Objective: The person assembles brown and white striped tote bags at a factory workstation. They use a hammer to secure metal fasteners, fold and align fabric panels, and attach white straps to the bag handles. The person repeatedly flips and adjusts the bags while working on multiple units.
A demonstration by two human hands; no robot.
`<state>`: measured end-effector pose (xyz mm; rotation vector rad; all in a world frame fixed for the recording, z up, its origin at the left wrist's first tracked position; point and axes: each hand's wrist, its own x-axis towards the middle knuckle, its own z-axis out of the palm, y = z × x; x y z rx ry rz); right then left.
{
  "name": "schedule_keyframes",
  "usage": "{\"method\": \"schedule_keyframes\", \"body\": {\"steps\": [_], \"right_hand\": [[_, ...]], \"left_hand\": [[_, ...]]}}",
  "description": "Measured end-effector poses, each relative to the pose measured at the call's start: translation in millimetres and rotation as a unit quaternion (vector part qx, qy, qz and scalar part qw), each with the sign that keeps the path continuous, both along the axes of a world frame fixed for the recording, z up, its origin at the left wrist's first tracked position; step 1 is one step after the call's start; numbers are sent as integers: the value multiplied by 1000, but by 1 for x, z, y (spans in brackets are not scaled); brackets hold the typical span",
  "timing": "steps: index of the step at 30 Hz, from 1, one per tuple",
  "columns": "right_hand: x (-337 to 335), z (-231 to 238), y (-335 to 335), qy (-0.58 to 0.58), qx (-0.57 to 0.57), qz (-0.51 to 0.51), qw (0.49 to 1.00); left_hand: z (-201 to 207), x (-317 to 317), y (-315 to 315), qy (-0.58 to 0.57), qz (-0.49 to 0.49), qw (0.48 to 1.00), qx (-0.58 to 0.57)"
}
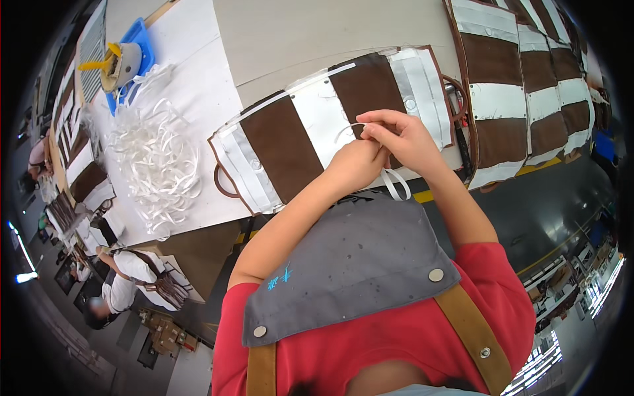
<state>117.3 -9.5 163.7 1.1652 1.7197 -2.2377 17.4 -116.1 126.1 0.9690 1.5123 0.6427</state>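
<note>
My left hand [356, 165] and my right hand [411, 140] meet over a brown-and-white striped bag panel [271, 142] that lies flat on the table. Between them runs a narrow white ribbon [398, 184], hanging in a loop below the fingers, with a thin end curving out above. The right thumb and forefinger pinch the ribbon; the left fingers are curled round it, partly hidden by the right hand. Brown piping edges the panel, and a brown loop handle [224, 182] sticks out at each end. Round snaps show on its white strips.
A tangled heap of white ribbons [155, 158] lies left on white paper. Behind it, a blue tray [146, 56] carries a tub [125, 66] with yellow-handled scissors [99, 65]. More striped panels [495, 99] are stacked at right. Another person [119, 290] works at far left.
</note>
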Motion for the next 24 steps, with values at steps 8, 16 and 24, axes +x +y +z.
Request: {"method": "schedule_keyframes", "body": {"steps": [8, 16, 24], "right_hand": [[11, -78, 60, 35, 99, -121, 987], [-22, -109, 81, -25, 284, -31, 958], [-35, -125, 105, -62, 322, 53, 943]], "left_hand": [[-38, -20, 23, 343, 16, 922, 178], [-97, -42, 49, 471, -16, 847, 245], [-117, -47, 45, 491, -28, 832, 255]]}}
